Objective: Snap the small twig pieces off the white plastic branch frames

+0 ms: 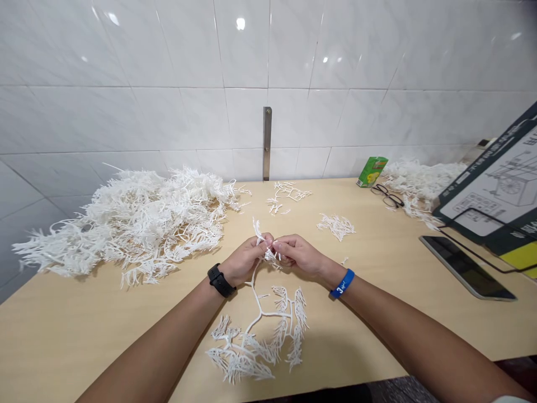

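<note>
A white branching plastic sprig (260, 314) hangs from my fingers toward the table's near edge, its feathery tips spread out below. My left hand (247, 258), with a black watch above it, pinches the upper part of this sprig. Close beside it, my right hand (298, 254) has thumb and forefinger pressed together at a small frilly tip of the same sprig. A blue band circles the right wrist. Between the two hands the fine twigs are partly hidden by the fingers.
A large heap of white sprigs (155, 218) covers the table's left side. Small loose pieces (335, 226) and a bare sprig (291, 192) lie beyond my hands. To the right are a green box (371, 172), glasses (386, 195), another white pile (423, 179), a phone (467, 267) and a large carton (499, 184).
</note>
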The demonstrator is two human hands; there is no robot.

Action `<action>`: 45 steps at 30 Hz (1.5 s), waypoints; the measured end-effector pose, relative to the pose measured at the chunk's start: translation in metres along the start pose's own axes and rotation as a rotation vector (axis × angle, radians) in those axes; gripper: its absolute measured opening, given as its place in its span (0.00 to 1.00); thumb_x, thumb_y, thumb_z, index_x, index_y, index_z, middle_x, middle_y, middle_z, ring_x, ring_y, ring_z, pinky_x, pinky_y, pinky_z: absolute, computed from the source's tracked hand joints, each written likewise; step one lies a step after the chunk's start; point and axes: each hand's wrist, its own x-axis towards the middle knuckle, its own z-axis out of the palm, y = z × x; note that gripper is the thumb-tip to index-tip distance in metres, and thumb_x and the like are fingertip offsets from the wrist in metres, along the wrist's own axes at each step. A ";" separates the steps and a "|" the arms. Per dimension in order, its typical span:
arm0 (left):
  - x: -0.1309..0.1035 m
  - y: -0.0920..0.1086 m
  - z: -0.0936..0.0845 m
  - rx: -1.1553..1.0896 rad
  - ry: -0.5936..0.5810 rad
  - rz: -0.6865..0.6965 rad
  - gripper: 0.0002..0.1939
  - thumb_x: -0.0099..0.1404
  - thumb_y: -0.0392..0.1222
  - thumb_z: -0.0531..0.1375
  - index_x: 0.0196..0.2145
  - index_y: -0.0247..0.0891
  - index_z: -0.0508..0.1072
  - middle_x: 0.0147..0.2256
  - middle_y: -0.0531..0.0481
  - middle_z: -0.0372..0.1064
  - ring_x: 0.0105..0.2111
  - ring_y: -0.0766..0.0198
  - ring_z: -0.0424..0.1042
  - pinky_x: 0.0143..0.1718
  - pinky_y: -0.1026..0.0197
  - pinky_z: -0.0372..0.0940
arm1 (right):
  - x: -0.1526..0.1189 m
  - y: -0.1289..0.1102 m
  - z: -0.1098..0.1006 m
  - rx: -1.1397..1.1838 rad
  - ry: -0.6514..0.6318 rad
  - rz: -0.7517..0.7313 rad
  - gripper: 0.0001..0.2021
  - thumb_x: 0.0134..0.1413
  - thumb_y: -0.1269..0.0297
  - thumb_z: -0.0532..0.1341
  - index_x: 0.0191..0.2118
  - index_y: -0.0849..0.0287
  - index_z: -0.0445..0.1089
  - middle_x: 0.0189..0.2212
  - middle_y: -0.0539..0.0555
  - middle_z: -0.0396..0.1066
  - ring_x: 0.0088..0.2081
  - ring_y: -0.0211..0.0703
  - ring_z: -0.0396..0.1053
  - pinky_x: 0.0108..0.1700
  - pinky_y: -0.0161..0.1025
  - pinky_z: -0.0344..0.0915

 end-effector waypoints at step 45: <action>0.009 -0.004 -0.006 0.251 0.331 0.062 0.18 0.58 0.53 0.62 0.25 0.36 0.63 0.22 0.56 0.57 0.21 0.71 0.56 0.26 0.64 0.54 | 0.002 -0.037 -0.067 -1.012 0.692 0.186 0.08 0.46 0.68 0.54 0.20 0.58 0.57 0.18 0.49 0.58 0.23 0.37 0.53 0.27 0.37 0.49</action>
